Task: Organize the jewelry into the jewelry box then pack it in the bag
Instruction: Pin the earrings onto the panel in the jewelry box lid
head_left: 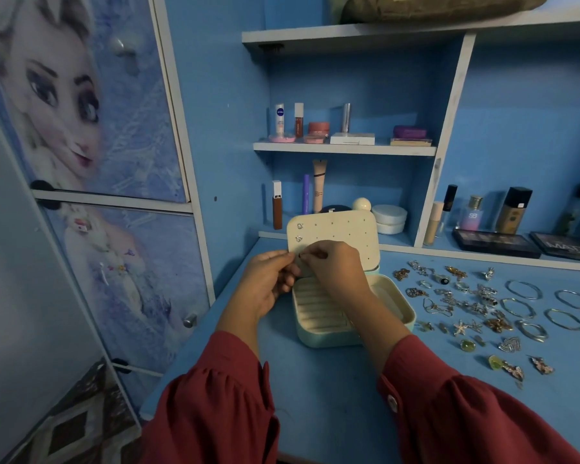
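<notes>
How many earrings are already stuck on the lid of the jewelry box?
2. One earring sits at the top left of the lid panel, the other just below it. The hands may hide a third.

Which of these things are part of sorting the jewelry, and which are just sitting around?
Part of the job: jewelry box, earring panel, loose jewelry, bangles, left hand, right hand.

Just lying about: cosmetics on shelves, makeup palettes, perfume bottle.

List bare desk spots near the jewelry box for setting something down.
Free: the desk in front of the jewelry box, between the sleeves, and the strip left of the box toward the desk's edge. Crowded: right of the box, loose jewelry and bangles.
</notes>
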The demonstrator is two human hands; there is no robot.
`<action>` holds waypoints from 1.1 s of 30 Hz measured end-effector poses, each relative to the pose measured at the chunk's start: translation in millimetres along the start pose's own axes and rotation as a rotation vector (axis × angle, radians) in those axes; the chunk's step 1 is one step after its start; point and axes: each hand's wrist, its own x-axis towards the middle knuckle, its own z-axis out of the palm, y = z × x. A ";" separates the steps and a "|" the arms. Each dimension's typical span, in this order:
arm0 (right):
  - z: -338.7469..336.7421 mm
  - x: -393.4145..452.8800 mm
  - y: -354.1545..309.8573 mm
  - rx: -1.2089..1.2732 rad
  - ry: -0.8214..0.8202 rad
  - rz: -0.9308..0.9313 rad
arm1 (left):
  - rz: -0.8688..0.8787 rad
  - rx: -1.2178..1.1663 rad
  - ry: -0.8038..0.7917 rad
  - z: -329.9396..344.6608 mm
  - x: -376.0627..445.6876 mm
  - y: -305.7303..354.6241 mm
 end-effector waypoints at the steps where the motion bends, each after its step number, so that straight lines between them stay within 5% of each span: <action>1: 0.7 0.2 -0.3 -0.009 0.006 0.003 | -0.001 -0.001 0.000 -0.1 -0.4 0.2; 16: -2.5 -2.6 -3.4 -0.038 0.169 -0.068 | -0.072 -0.190 -0.022 1.9 -7.6 10.6; 33: -18.5 -11.7 -9.0 -0.296 0.129 -0.169 | -0.169 -0.375 -0.022 -9.1 -6.4 12.6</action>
